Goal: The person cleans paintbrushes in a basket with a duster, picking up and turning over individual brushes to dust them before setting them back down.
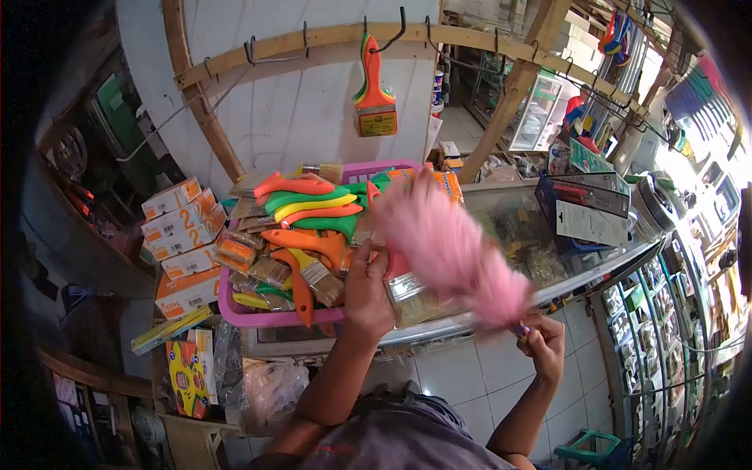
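Observation:
My right hand (544,345) is closed around the handle of a pink feather duster (446,243), whose fluffy head is smeared by motion. The duster stretches up and left across the front of my left hand (370,296). My left hand is closed on a paintbrush (406,288) with a metal band; its reddish handle is partly covered by the duster. Beside that hand, a pink plastic basket (274,319) is heaped with paintbrushes (313,205) with orange, green and yellow handles.
The basket rests on a glass display counter (501,210). Orange-and-white boxes (182,233) are stacked at its left. A large paintbrush (377,98) hangs from a hook on the wooden rail (329,37). At right, a blue tray (576,244) holds packaged goods.

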Available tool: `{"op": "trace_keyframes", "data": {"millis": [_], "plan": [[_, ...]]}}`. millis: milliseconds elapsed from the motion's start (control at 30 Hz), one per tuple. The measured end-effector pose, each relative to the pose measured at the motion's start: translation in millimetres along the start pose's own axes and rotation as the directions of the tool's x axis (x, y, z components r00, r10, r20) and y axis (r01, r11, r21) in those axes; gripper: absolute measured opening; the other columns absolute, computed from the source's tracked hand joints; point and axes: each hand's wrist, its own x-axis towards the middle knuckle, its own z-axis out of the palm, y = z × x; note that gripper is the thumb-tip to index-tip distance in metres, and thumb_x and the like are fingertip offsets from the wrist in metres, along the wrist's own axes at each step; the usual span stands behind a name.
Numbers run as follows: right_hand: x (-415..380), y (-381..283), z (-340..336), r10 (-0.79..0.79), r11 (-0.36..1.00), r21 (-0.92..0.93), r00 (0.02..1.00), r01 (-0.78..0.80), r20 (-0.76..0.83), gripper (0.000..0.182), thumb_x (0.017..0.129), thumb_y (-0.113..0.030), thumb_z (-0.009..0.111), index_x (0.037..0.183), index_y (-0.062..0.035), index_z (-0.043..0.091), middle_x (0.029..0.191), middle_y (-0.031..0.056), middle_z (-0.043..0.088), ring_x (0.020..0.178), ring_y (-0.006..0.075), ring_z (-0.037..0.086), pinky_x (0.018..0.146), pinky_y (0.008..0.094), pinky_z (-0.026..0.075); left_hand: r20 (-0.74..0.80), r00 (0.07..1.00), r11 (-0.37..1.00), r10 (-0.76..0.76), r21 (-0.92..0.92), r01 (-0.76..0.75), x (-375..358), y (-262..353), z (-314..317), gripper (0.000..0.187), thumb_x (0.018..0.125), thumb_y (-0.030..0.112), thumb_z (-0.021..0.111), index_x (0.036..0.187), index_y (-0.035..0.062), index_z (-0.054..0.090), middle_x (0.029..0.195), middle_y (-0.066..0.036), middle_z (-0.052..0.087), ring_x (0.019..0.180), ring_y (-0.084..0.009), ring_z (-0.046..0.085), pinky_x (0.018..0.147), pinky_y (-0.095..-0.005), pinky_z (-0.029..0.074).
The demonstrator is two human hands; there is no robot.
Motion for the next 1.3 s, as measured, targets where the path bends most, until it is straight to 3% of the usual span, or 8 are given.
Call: {"op": "trace_keyframes", "data": {"millis": [133, 267, 400, 467, 733, 867, 1033, 1300], "plan": [[8.8, 6.8, -12.9, -0.207, 0.967, -0.042, 0.866, 0.253, 0.456, 0.051, 0.084, -0.044, 0.078, 0.084, 0.0071, 0.069, 0.060, 0.0036, 0.058, 0.050, 0.0065, 0.047, 0.045, 0.0240, 0.032, 0.041, 0.998, 0.994, 0.048, 0.096, -0.052, -1.8, -0.4, 7.4, 0.062, 0.103, 0.049, 0.036, 0.153, 0.0122, 0.031, 0.149, -0.022, 0.041, 0.139, -0.0414, 0.038, 0.112, -0.0609, 0.034], [9.1, -0.9, 2.6, -0.007, 1.000, 0.020, 0.999, 0.007, 0.034, 0.047, 0.078, -0.038, 0.082, 0.081, 0.0084, 0.073, 0.068, 0.0116, 0.069, 0.051, 0.0124, 0.053, 0.047, 0.0254, 0.036, -0.390, 0.855, 0.911, 0.343, 0.361, -0.200, -3.9, -9.8, 7.5, 0.066, 0.103, 0.049, 0.032, 0.153, 0.0058, 0.030, 0.148, -0.026, 0.042, 0.133, -0.0423, 0.047, 0.108, -0.0567, 0.041], [23.3, 5.9, -13.3, -0.237, 0.964, 0.033, 0.796, 0.264, 0.558, 0.045, 0.079, -0.039, 0.081, 0.071, 0.0029, 0.067, 0.065, 0.0050, 0.065, 0.051, 0.0105, 0.052, 0.048, 0.0249, 0.037, -0.076, 0.982, 0.981, 0.173, 0.098, -0.166, -16.8, -7.5, 20.3, 0.053, 0.106, 0.038, 0.035, 0.144, 0.0023, 0.042, 0.135, -0.021, 0.054, 0.129, -0.0397, 0.050, 0.105, -0.0538, 0.046], [14.7, 32.3, -6.2, -0.249, 0.965, 0.126, 0.952, 0.229, 0.179, 0.043, 0.079, -0.038, 0.081, 0.079, 0.0043, 0.071, 0.068, 0.0068, 0.067, 0.054, 0.0112, 0.055, 0.050, 0.0248, 0.040, -0.011, 0.990, 0.984, 0.140, 0.113, -0.138, -16.5, -3.1, 14.2, 0.054, 0.106, 0.040, 0.033, 0.143, 0.0020, 0.043, 0.135, -0.021, 0.054, 0.127, -0.0382, 0.052, 0.105, -0.0527, 0.046], [30.3, 5.7, 8.1, -0.113, 0.992, -0.008, 0.904, 0.128, 0.412, 0.041, 0.088, -0.034, 0.076, 0.093, 0.0053, 0.066, 0.070, 0.0022, 0.062, 0.059, 0.0046, 0.049, 0.051, 0.0217, 0.037, -0.036, 0.982, 0.966, 0.185, 0.188, -0.175, -26.0, 6.8, 6.2, 0.068, 0.101, 0.055, 0.038, 0.147, 0.0058, 0.041, 0.145, -0.026, 0.045, 0.132, -0.0440, 0.046, 0.107, -0.0596, 0.042], [35.3, 7.3, 30.1, -0.034, 0.998, -0.045, 0.968, 0.046, 0.248, 0.039, 0.088, -0.033, 0.077, 0.092, 0.0036, 0.064, 0.073, 0.0008, 0.062, 0.061, 0.0028, 0.048, 0.051, 0.0201, 0.035, -0.508, 0.716, 0.874, 0.479, 0.347, -0.339, -36.8, 4.9, -24.9, 0.056, 0.101, 0.033, 0.054, 0.146, 0.0041, 0.038, 0.121, -0.007, 0.056, 0.113, -0.0230, 0.055, 0.100, -0.0432, 0.049], [40.3, 11.9, 29.3, -0.069, 0.995, -0.027, 0.886, 0.091, 0.459, 0.040, 0.085, -0.034, 0.080, 0.091, 0.0044, 0.068, 0.074, 0.0026, 0.064, 0.060, 0.0074, 0.055, 0.053, 0.0225, 0.041, 0.005, 0.950, 0.936, 0.313, 0.168, -0.309, -28.7, 18.8, -7.3, 0.048, 0.101, 0.022, 0.056, 0.144, 0.0063, 0.040, 0.119, -0.005, 0.054, 0.112, -0.0177, 0.054, 0.095, -0.0396, 0.050], [46.0, -5.1, 14.9, -0.191, 0.978, 0.012, 0.874, 0.208, 0.447, 0.038, 0.084, -0.029, 0.082, 0.090, 0.0072, 0.071, 0.074, 0.0066, 0.069, 0.061, 0.0091, 0.060, 0.053, 0.0242, 0.045, -0.122, 0.773, 0.695, 0.623, 0.540, -0.475, -27.4, 13.6, 5.2, 0.040, 0.101, 0.020, 0.060, 0.136, 0.0089, 0.043, 0.135, -0.008, 0.051, 0.122, -0.0220, 0.056, 0.100, -0.0423, 0.051]]}}
